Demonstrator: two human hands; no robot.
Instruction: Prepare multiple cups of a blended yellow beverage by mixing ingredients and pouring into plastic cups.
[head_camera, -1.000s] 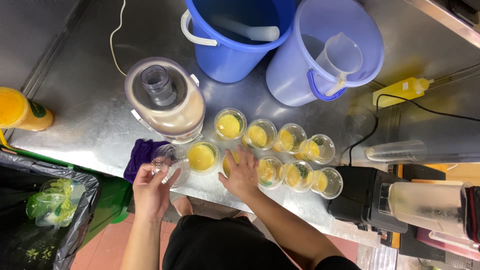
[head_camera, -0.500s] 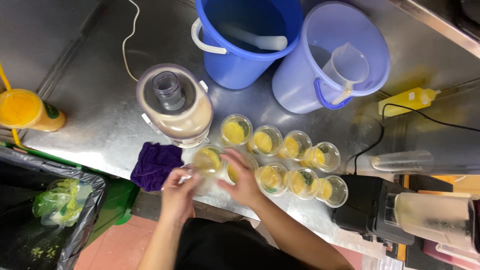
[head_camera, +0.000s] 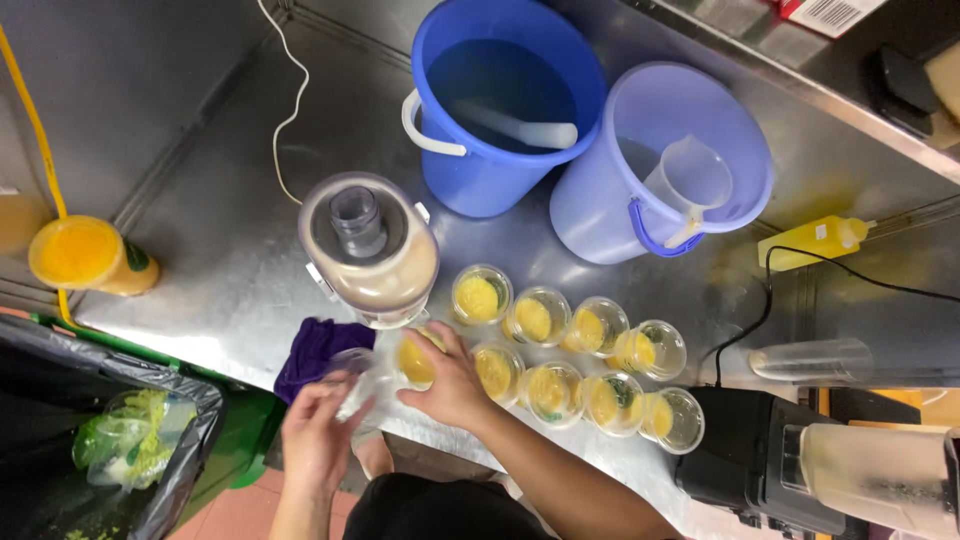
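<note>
My right hand (head_camera: 450, 385) grips a clear plastic cup of yellow juice (head_camera: 414, 362) at the near-left end of the cup group. Just left of it, my left hand (head_camera: 315, 432) holds a clear plastic lid (head_camera: 358, 385) close to that cup. Several more clear cups of yellow juice (head_camera: 545, 355) stand in two rows on the steel counter (head_camera: 210, 270) to the right. A juicer (head_camera: 369, 247) with a clear top stands just behind my hands.
A purple cloth (head_camera: 312, 350) lies at the counter edge. Two blue buckets (head_camera: 505, 100) (head_camera: 660, 160) stand at the back. There is a yellow squeeze bottle (head_camera: 815, 243), a blender (head_camera: 810, 470) at right, an orange juice bottle (head_camera: 88, 257) and a bin with a black bag (head_camera: 90, 440) at left.
My right hand moved left from the front-row cups and closed on the leftmost cup. My left hand brought the lid in toward that cup. The view shifted.
</note>
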